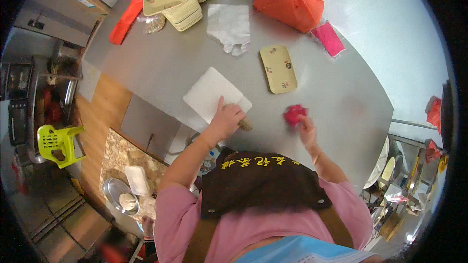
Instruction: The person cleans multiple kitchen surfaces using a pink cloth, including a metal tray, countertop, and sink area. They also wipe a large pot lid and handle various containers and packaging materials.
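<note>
My left hand (228, 118) is over the near corner of a white square pad (212, 91), its index finger stretched across it. The other fingers curl around a small brownish-green thing (246, 125), mostly hidden and too blurred to name. Off to the right, my right hand (308, 129) pinches a crumpled deep-pink plastic piece (295, 115) just above the steel table (321, 80). Beyond that hand lies a shallow yellow rectangular tray (278, 69) with printed marks.
White plastic bags (229, 25) lie flat farther back. Stacked yellow trays (184, 11), a full red plastic bag (289, 2) and a pink packet (329, 39) line the far side. At left are a green plastic chair (58, 146) and a metal bowl (111, 193) holding dough.
</note>
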A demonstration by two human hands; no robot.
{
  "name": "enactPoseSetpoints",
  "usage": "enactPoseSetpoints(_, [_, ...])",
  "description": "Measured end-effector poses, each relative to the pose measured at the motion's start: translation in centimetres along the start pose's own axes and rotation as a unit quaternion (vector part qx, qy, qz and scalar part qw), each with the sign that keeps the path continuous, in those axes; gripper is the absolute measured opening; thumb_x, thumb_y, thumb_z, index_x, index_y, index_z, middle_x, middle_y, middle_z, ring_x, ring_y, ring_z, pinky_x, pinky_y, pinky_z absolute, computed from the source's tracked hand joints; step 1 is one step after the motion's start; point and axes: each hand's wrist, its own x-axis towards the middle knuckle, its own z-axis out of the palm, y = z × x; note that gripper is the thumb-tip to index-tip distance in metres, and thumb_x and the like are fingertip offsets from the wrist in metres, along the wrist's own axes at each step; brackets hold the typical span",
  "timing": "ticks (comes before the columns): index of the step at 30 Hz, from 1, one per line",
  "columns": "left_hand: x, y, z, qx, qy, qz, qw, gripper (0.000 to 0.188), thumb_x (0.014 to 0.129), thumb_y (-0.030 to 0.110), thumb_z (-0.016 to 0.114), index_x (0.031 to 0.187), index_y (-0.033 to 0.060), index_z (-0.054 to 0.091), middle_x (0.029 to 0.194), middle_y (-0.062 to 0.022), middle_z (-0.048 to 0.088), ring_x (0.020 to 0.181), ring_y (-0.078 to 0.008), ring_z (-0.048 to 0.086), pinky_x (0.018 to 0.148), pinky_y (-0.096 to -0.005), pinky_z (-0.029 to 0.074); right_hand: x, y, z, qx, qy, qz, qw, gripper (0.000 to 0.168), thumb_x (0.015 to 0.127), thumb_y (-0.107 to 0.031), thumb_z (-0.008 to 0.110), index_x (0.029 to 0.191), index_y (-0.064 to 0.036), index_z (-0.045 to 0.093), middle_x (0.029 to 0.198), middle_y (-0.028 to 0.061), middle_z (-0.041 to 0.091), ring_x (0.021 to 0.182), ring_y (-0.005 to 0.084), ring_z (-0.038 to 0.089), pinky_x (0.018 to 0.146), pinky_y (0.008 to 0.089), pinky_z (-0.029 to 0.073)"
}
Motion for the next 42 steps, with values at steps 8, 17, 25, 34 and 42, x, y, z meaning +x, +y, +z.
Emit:
enactPoseSetpoints(8, [0.3,0.2,-1.9,-0.306,0.204,-0.069,0.927,0.049,0.074,0.018,0.069,0.12,0.0109,0.052,0.117,-0.0096,0.054,0.11,-0.0257,0.051,0.096,-0.0443,0.039,13.9,-3.9,2.0,-0.062,0.132,-0.038,0.989,0.025,0.088,-0.015,0.057,0.111,-0.006,0.06,0.102,0.0119,0.062,0.092,0.0227,0.06,0.079,0.0318,0.048])
enactPoseSetpoints(17, [11.7,0.6,4.1,-0.678,0.13,-0.307,0.655,0.054,0.084,0.007,0.051,0.135,0.002,0.033,0.113,-0.0123,0.057,0.092,-0.0222,0.058,0.075,-0.0325,0.049,18.0,-7.3,10.9,-0.23,0.001,-0.139,0.963,0.037,0.083,-0.021,0.061,0.114,-0.002,0.056,0.126,0.0198,0.05,0.116,0.0393,0.045,0.096,0.0467,0.037])
enactPoseSetpoints(25, [15.7,2.9,8.0,-0.651,0.206,-0.297,0.667,0.051,0.079,0.007,0.049,0.127,-0.0049,0.041,0.116,-0.0207,0.055,0.105,-0.0309,0.055,0.092,-0.0377,0.042,11.0,-6.8,8.0,0.089,-0.169,0.18,0.965,0.025,0.086,-0.022,0.062,0.1,-0.002,0.059,0.088,0.0083,0.062,0.08,0.016,0.057,0.07,0.028,0.046])
enactPoseSetpoints(34, [15.2,3.9,6.9,-0.293,0.196,-0.178,0.919,0.026,0.08,0.015,0.053,0.103,0.0043,0.059,0.095,-0.0191,0.06,0.091,-0.0378,0.056,0.08,-0.044,0.045,10.1,-8.2,1.7,0.003,0.1,0.066,0.993,0.017,0.087,-0.018,0.059,0.096,-0.003,0.061,0.083,0.0081,0.063,0.074,0.013,0.058,0.069,0.0288,0.047])
enactPoseSetpoints(42, [13.8,3.1,2.9,-0.395,0.251,-0.278,0.839,0.021,0.078,0.011,0.058,0.097,0.0036,0.061,0.093,-0.0156,0.063,0.087,-0.0301,0.061,0.077,-0.0386,0.048,8.3,-2.9,0.1,0.196,0.115,0.174,0.958,0.019,0.089,-0.014,0.053,0.107,-0.008,0.056,0.083,0.0071,0.064,0.07,0.018,0.061,0.056,0.0301,0.048])
